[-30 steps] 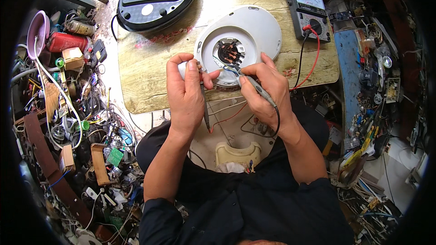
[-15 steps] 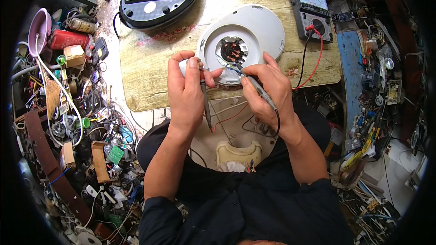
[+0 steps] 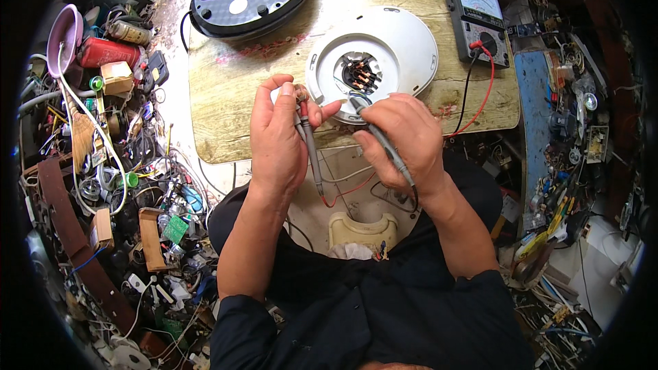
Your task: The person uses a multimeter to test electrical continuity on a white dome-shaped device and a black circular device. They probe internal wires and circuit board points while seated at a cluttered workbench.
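My left hand (image 3: 279,137) is closed around a grey test probe (image 3: 310,140) with a red band, its red lead hanging below. Between the same thumb and fingers sits a small white piece (image 3: 276,94), mostly hidden, whose kind I cannot make out. My right hand (image 3: 406,140) grips a second grey test probe (image 3: 389,145) with a black lead. Its tip end is among thin wires at the near edge of a white, rounded appliance base (image 3: 416,41). Copper-coloured contacts (image 3: 362,75) show in the dark opening at the base's centre; whether the tip touches metal is unclear.
An analog multimeter (image 3: 480,24) lies at the table's far right, red and black leads plugged in. A black rounded appliance part (image 3: 264,10) rests at the far left of the wooden table (image 3: 226,116). Electronic scrap (image 3: 175,229) crowds both sides. A cream stool (image 3: 363,233) stands below.
My right hand has rolled over, its fingers drawn back from the base's rim and curled round the probe. The left hand keeps its hold. Table and items have shifted slightly right in view.
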